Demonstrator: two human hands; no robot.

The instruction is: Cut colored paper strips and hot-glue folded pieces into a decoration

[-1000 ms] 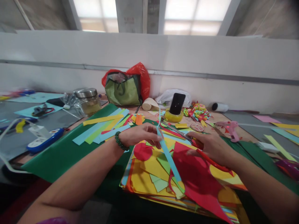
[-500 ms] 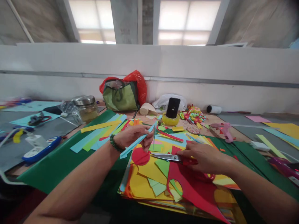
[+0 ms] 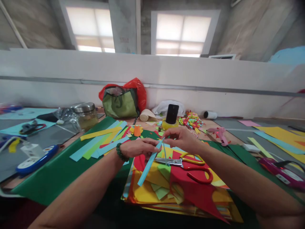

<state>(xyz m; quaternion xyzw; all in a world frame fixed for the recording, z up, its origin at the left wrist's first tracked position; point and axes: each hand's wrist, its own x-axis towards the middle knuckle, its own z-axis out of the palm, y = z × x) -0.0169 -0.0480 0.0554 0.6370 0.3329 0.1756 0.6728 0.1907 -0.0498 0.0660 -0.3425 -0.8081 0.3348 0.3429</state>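
A light blue paper strip (image 3: pixel 147 171) slants down from my left hand (image 3: pixel 144 147), whose fingers pinch it near its upper end. My right hand (image 3: pixel 179 137) meets the same end, thumb and finger pressed on the strip's tip. From there a thin blue piece (image 3: pixel 165 152) hangs down. Right below the hands lie scissors (image 3: pixel 195 163) with red and yellow handles, untouched. They rest on a sheet of red paper (image 3: pixel 190 194) with cut-out edges, atop a stack of coloured paper (image 3: pixel 140 194). Green paper scraps (image 3: pixel 160 190) lie on that stack.
Coloured strips (image 3: pixel 100 143) lie on green paper to the left. Behind stand a glass jar (image 3: pixel 84 116), a green bag (image 3: pixel 120 103) and a phone (image 3: pixel 172 114) on a yellow holder. A pink glue gun (image 3: pixel 220 135) and a purple device (image 3: pixel 281 171) sit right; a power strip (image 3: pixel 37 160) left.
My right hand has let go of the scissors, which now lie on the red paper, and has moved up to the blue strip. The strip now points down toward me.
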